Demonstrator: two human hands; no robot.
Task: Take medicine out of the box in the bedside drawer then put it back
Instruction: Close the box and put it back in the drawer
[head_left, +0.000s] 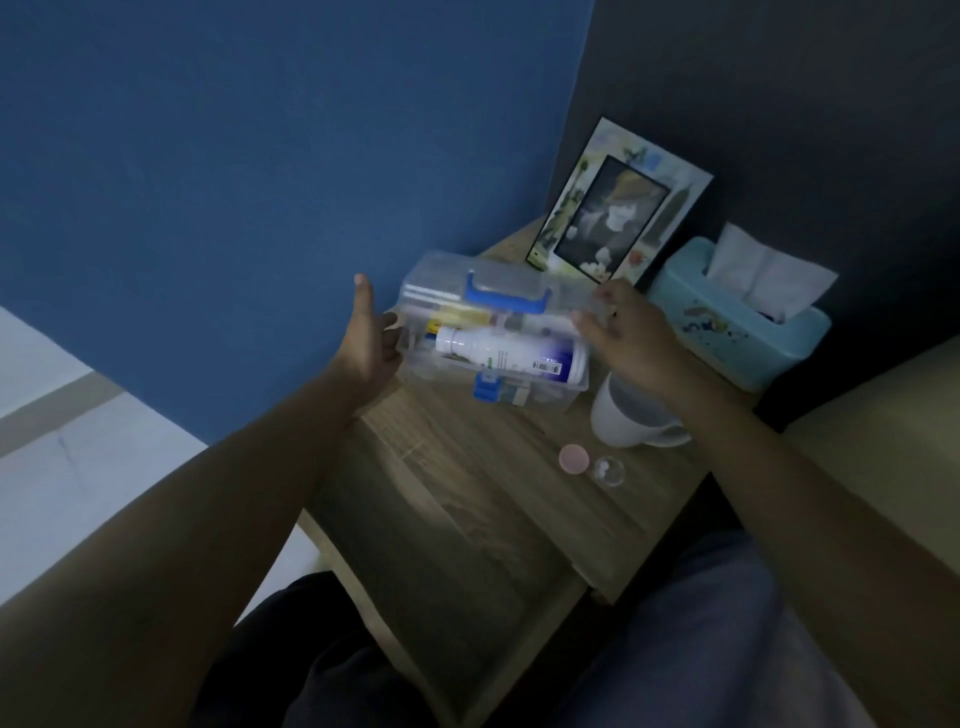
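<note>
The fingers of the left hand are spread and press against the left end of the clear medicine box, thumb pointing up; the fingers of the right hand curl around its right end near the lid edge. Both hands thus hold the box between them, tilted toward the viewer, just above or barely resting on the bedside desk — I cannot tell which.

Inside the box a white medicine bottle lies on its side, with some smaller packets behind it. The lid carries a blue handle, and a blue latch hangs at the front wall, apparently flipped open.

On the desk near the front right lie a pink cap and a small clear container with two white pills in it, beside a white mug. A picture frame and a teal tissue box stand at the back.

The step in hand looks like settling or opening the box — best done by setting it flat on the desk first, then steadying the base with one hand while the other lifts the lid, so the loose bottle does not roll out. The mug stands close to the right wrist and could be knocked.
</note>
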